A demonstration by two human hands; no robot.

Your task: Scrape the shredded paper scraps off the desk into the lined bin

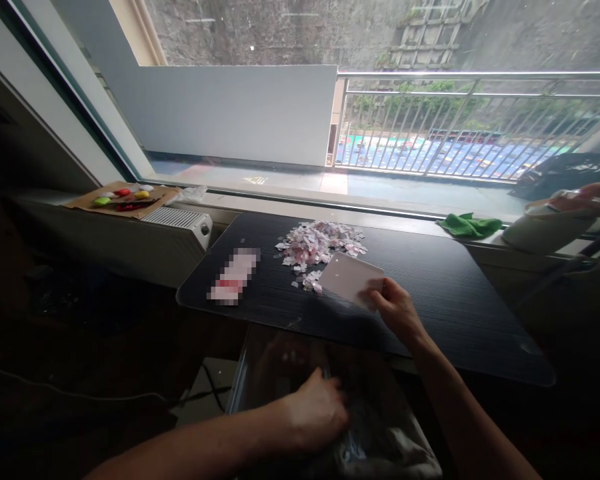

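Note:
My right hand [397, 310] grips a pale flat plastic sheet [350, 277] with rounded corners, thumb on top. The sheet is tilted over the dark table, its far edge beside a heap of small paper scraps [320, 241]. A smaller clump of scraps [311, 282] lies just left of the sheet. Below the table's front edge, my left hand [317, 407] has its fingers curled, over or within clear plastic [353, 447] in shadow. What its fingers hold is too dark to make out.
The black table [430, 293] stands against a window sill. A pixelated pinkish item [234, 277] lies at its left. Along the sill are a cardboard piece with coloured items [125, 199], a green cloth [470, 225] and a pale container [547, 227]. A radiator [180, 220] adjoins the left side.

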